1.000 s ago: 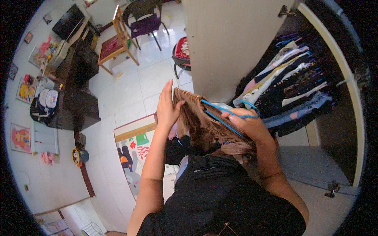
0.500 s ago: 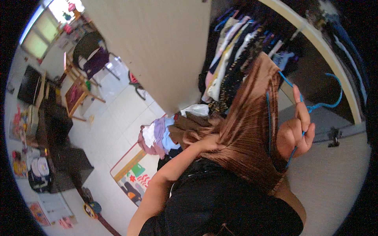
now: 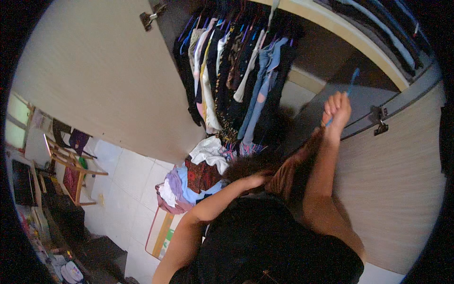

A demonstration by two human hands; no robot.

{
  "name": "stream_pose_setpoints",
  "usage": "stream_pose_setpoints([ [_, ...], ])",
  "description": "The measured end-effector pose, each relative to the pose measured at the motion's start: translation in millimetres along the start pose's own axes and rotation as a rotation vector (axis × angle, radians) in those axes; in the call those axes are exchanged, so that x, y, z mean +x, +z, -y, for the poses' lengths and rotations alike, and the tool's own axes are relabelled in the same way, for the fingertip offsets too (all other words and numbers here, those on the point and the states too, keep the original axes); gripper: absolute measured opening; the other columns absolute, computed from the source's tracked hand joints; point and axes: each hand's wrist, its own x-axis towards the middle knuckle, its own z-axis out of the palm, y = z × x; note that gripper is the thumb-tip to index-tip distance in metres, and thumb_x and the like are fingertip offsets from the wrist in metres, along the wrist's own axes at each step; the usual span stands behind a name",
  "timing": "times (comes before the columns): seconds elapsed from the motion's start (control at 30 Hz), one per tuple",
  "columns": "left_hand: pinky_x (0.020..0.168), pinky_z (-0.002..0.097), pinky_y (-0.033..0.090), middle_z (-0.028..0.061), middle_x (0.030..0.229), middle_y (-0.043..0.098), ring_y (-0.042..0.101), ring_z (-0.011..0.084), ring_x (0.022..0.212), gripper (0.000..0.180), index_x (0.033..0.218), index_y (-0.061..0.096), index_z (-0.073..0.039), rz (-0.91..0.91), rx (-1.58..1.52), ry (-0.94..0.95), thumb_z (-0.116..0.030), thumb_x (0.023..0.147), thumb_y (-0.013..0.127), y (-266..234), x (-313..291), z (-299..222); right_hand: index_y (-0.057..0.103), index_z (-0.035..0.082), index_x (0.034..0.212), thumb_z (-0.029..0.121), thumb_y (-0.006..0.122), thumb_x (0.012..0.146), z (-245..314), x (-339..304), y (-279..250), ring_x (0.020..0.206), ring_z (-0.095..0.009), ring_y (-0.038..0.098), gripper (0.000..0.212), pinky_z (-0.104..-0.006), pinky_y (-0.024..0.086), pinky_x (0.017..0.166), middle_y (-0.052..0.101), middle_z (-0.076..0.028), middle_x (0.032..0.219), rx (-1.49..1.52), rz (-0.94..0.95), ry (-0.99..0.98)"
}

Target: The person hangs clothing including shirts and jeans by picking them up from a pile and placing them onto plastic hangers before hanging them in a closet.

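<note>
My right hand [image 3: 336, 112] is raised in front of the open wardrobe, its fingers wrapped round a blue hanger [image 3: 353, 81] whose end sticks up above the fist. From that fist a brown pleated garment [image 3: 285, 179] slopes down toward my chest, shaded and partly blurred. My left hand [image 3: 256, 181] grips the garment's cloth at its lower left, with the fingertips hidden in the folds. Most of the hanger is out of sight behind the hand and the cloth.
Several clothes [image 3: 220, 71] hang on a rail inside the wardrobe. Below them lies a pile of folded clothes [image 3: 182, 187]. Wardrobe doors stand at left [image 3: 109, 71] and right [image 3: 402, 165]. Folded trousers [image 3: 378, 28] fill an upper right shelf. A wooden chair [image 3: 71, 170] stands far left.
My view has turned toward the wardrobe. My right hand, earlier spread with fingers hooked on the hanger, is now closed round it and reaches farther forward. The garment has narrowed from its stretched-out shape.
</note>
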Motion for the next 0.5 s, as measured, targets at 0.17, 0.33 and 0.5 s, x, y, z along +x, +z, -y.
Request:
stream_pose_setpoints([
  [0.17,0.095,0.0338,0.031,0.0087,0.13,0.042,0.039,0.0205,0.118,0.059,0.131,0.037,-0.008,-0.22,-0.143,-0.043,-0.04,0.084,0.053,-12.2,13.3,19.2,0.039,0.008,0.073,0.019,0.041,0.092,-24.5,89.9,-12.5,0.041,-0.009,0.03,0.022,-0.0221,0.024,0.034,0.034,0.001,0.053,-0.304,-0.168,-0.03],
  [0.33,0.096,0.0401,0.031,0.0066,0.127,0.045,0.039,0.0228,0.119,0.061,0.13,0.039,-0.012,-0.258,-0.329,-0.046,-0.046,0.082,0.055,-41.4,16.8,3.6,0.043,0.007,0.074,0.014,0.044,0.087,-47.1,209.6,-50.6,0.038,-0.011,0.028,0.015,-0.0246,0.02,0.033,0.031,-0.003,0.05,-0.406,-0.014,0.009],
  [0.5,0.092,0.0361,0.034,0.0035,0.122,0.05,0.047,0.0188,0.111,0.052,0.129,0.041,-0.017,-0.445,-0.354,-0.01,-0.038,0.084,0.055,-63.4,2.0,-23.8,0.05,0.008,0.104,0.016,0.045,0.088,-61.3,232.6,19.8,0.052,-0.016,0.039,0.019,-0.0306,0.032,0.043,0.048,-0.008,0.074,-0.392,0.301,0.22],
])
